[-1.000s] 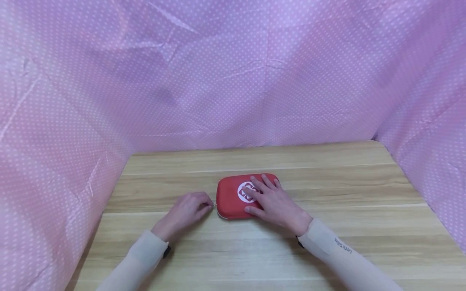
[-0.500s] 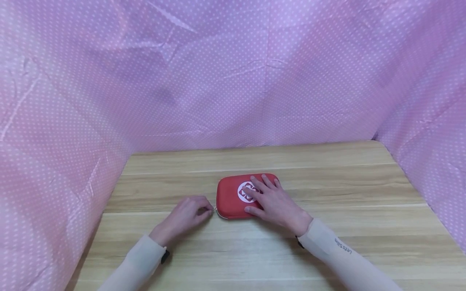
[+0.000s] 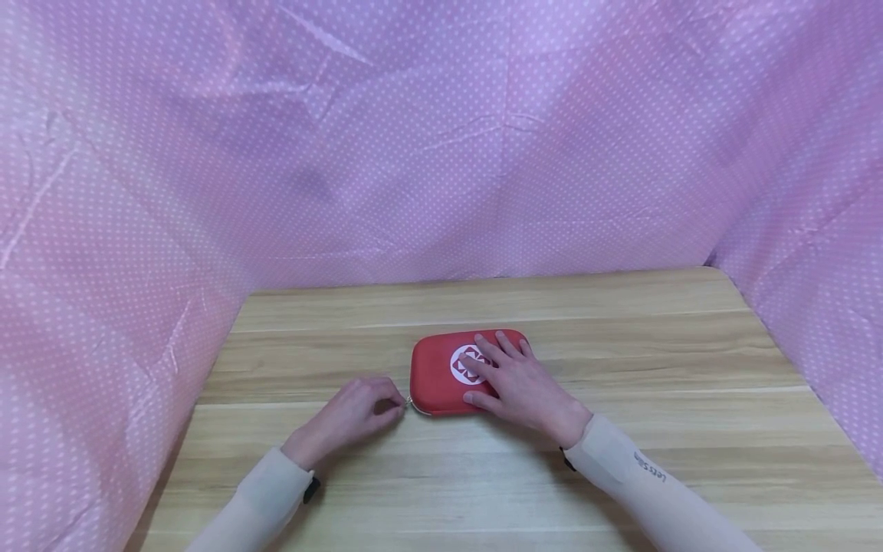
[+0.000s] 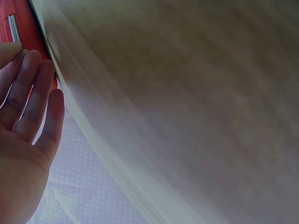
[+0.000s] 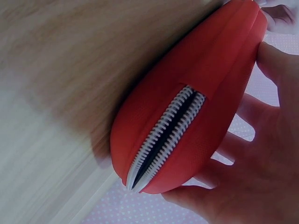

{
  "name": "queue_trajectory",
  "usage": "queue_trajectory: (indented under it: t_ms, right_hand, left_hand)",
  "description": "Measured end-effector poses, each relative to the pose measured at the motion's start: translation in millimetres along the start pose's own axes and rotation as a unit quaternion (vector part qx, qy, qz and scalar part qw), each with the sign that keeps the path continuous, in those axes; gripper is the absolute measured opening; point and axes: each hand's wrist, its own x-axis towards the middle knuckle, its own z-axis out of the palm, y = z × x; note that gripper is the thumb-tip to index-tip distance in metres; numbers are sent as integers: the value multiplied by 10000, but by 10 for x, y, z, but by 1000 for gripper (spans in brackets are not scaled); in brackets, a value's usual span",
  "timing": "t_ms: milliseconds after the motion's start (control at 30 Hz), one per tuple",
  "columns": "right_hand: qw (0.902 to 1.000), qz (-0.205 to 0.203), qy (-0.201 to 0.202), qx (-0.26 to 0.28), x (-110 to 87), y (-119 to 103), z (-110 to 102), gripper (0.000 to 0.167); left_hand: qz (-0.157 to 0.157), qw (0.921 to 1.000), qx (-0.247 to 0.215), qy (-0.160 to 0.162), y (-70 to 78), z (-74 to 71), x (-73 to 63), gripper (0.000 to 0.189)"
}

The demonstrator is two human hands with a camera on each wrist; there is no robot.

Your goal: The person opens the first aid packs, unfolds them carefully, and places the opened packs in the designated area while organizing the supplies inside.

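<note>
A red hard-shell zip case (image 3: pixel 431 372) with a round white emblem lies flat on the wooden table. At its left end my left hand (image 3: pixel 355 414) pinches the small metal zipper pull (image 3: pixel 408 400) between thumb and forefinger. The left wrist view shows silver zipper teeth (image 4: pixel 13 28) beside the thumb, but the pull itself is hidden there. My right hand (image 3: pixel 520 387) rests on the case's right half, fingers spread across the lid and partly over the emblem. In the right wrist view the zipper teeth (image 5: pixel 163 135) at that end stand apart, with a dark gap between them.
The light wood table (image 3: pixel 621 345) reaches out around the case on every side. Pink dotted cloth (image 3: pixel 441 153) hangs behind the table and along its left and right sides. Both forearms come in from the near edge, with beige sleeves (image 3: pixel 272 487) or wraps at the wrists.
My left hand has slid slightly toward the near edge along the case's left end, taking the zipper pull around toward the near left corner. The right hand and the case have stayed put.
</note>
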Motion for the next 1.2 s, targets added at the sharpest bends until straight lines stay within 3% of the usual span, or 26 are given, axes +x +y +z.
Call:
queue_trajectory:
  t_ms: [300,667,1200]
  right_hand:
    - [10000,-8,-7,-13,0,2,6,64]
    - [10000,25,-24,12,-4,11,23,65]
    - [10000,7,-45,-20,-14,7,16,65]
  left_hand:
    - [-12,9998,-138,-160,-7,-15,-6,13]
    - [215,9980,-366,-470,16,-23,-12,14]
    - [418,9935,-481,-945,138,31,32,16]
